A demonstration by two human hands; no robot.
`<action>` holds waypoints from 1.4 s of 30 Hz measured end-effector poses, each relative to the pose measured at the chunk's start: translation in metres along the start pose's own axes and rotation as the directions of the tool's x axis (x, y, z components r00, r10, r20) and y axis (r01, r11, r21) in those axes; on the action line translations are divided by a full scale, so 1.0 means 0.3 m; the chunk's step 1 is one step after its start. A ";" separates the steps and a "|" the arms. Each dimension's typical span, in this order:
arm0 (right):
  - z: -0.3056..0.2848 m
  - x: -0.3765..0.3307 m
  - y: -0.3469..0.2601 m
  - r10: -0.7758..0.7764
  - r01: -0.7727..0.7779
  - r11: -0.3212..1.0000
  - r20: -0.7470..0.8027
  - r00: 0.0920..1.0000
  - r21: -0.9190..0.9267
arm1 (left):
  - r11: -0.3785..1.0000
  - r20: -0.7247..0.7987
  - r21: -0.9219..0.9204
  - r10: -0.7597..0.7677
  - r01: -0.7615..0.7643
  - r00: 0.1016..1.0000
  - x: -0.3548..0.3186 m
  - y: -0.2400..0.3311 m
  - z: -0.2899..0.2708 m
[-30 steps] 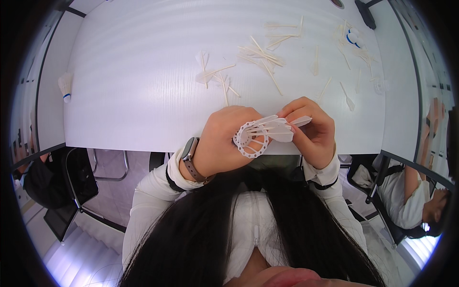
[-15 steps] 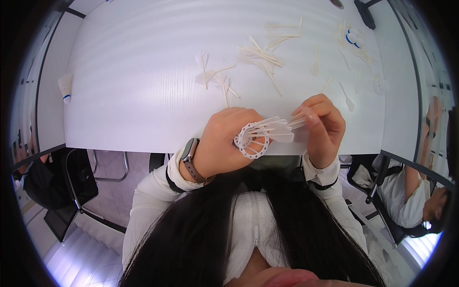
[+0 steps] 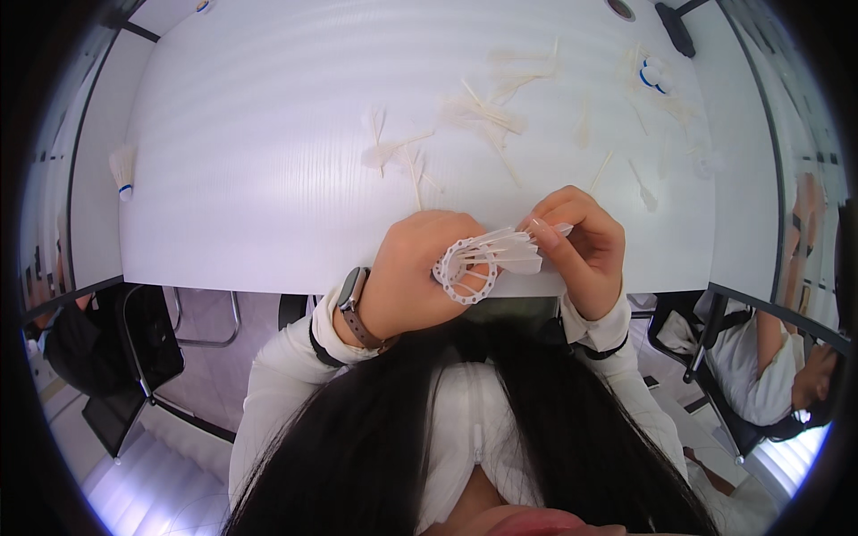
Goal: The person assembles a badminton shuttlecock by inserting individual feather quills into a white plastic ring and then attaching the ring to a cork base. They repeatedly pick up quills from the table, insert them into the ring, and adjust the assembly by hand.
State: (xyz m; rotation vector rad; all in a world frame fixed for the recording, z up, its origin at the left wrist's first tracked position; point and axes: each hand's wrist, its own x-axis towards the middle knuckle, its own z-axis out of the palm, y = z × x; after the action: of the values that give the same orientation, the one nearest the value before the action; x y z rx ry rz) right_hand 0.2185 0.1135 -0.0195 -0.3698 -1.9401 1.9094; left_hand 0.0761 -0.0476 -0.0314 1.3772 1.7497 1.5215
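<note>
My left hand [image 3: 413, 266] is wrapped round a partly feathered shuttlecock [image 3: 517, 252] just above the front edge of the table. Its white ring frame with small holes faces me, and several white feathers point out to the right. The cork end is mostly hidden in the hand. Close to the feather tips, my right hand [image 3: 585, 252] pinches a single feather [image 3: 563, 230] between thumb and fingers. Its vane sticks out past the fingertips, and its stem runs toward the shuttlecock. Whether that stem touches the frame I cannot tell.
Loose feathers [image 3: 483, 116] lie in small heaps on the white table [image 3: 250, 196]. Two cork heads with blue bands [image 3: 653, 79] sit at the far right. A whole shuttlecock [image 3: 122, 173] stands near the left edge. Low partitions flank the table; another person [image 3: 760, 375] sits at the right.
My right hand has moved left and slightly down, bringing its feather closer to the shuttlecock. The left hand still holds the shuttlecock in nearly the same place.
</note>
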 end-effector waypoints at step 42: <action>-0.009 -0.008 0.014 -0.111 0.105 0.993 -0.156 0.981 -0.044 | 0.996 -0.024 0.063 0.069 -0.068 0.997 0.010 -0.008 0.011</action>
State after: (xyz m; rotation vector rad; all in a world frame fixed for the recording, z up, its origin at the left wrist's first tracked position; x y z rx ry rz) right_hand 0.2214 0.1149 -0.0239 -0.4056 -1.8537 1.7246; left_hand 0.0766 -0.0433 -0.0339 1.4680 1.7964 1.5389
